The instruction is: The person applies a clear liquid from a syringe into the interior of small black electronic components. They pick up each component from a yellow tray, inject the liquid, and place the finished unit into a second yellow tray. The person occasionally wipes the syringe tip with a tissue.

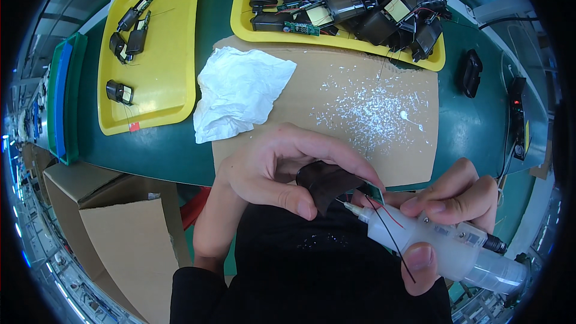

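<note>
My L hand [282, 165] has a grasp on a curved black part [327, 183], thumb along its near-left side, index arched over the far side w/ its end close to a small green circuit board [374, 192] at the part's right edge. L wrist is bent, so the hand angles right from the forearm, which rises from the near left. My R hand [453, 204] is closed round a whitish dispenser [441, 249]: thumb on the near side, fingers curled over the far side, knuckles up. Dispenser lies slanted, clear barrel end near-right, thin needle tip [347, 205] aimed far-left at the black part; can't tell if it's touching. A red wire [390, 215] & a longer black wire [391, 240] run from the board's area across the dispenser, the black one passing over the R thumb.

Both hands are up at the table's near edge, in front of a black shirt [288, 264] w/ white flecks. Beyond: cardboard sheet [300, 105] w/ white specks scattered on its right half, crumpled white cloth [240, 93] far-left on it. Far side, yellow tray [336, 44] heaped w/ black units; far left, 2nd yellow tray [159, 78] w/ a few. Black case [471, 73] far right, open cardboard box [129, 228] near left.
</note>
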A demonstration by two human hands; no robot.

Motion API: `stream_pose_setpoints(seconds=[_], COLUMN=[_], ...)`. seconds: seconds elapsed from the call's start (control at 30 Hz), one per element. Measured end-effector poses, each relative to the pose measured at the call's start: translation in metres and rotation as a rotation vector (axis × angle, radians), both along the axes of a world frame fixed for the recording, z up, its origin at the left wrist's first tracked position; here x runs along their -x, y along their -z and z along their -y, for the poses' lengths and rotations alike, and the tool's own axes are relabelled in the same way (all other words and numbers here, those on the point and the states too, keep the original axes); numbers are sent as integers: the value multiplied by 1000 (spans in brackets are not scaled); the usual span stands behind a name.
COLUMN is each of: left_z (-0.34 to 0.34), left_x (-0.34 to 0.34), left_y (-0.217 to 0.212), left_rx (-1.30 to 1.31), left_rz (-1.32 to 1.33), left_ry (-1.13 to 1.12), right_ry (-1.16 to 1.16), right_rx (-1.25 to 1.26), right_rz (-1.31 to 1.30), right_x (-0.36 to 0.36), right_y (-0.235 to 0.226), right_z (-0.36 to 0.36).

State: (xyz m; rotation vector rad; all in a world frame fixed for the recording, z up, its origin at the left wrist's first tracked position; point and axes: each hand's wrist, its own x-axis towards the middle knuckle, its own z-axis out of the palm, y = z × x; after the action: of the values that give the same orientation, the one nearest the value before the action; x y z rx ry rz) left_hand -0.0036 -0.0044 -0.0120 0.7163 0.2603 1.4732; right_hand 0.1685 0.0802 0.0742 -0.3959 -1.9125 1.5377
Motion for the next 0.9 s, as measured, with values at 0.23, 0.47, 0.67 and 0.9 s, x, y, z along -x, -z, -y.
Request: stream_pose_setpoints(seconds=[0.23,0.47,0.67,0.9], left_z=[0,0,12,60], left_x=[-1,0,6,83], left_y=[-2,0,-1,-63], left_rx=[10,22,113,575], left_rz=[22,14,-157,-1458], left_ry=[1,19,-179,-914], right_ry=[-79,-40,126,86], right_rx=[2,70,244,240], right_rz=[90,-18,-194,-280], right_x=[-4,-3,2,-8], right_y=[-7,3,5,29], right_z=[-5,-1,11,-6])
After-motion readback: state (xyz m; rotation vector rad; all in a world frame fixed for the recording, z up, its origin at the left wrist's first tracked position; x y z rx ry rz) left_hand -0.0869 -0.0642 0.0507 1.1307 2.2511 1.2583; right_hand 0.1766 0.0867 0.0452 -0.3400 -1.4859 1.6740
